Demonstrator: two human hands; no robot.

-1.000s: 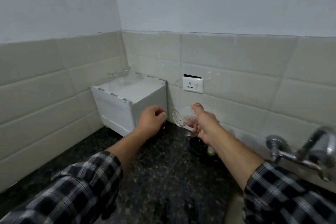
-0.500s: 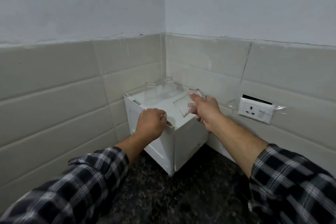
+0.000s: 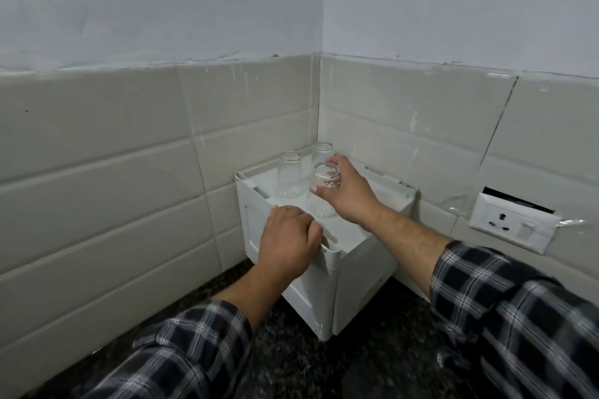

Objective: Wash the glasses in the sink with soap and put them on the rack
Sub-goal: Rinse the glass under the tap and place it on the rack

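Observation:
A white box-shaped rack [image 3: 363,272] stands in the tiled corner on the dark counter. Two clear glasses stand upside down on its top: one [image 3: 287,179] at the left and another [image 3: 321,152] behind, near the corner. My right hand [image 3: 348,194] grips a third clear glass [image 3: 325,191] upside down, its rim down at the rack's top surface. My left hand [image 3: 288,246] rests with curled fingers on the rack's front edge.
A white wall socket [image 3: 510,224] with torn plastic film sits on the tiles to the right. Beige tiled walls close in the rack on the left and behind. Dark speckled counter [image 3: 308,363] runs in front of the rack.
My right hand has carried the glass over the rack, turned it upside down and lowered it beside the other two. My view has come closer to the corner. My left hand stays on the rack's edge.

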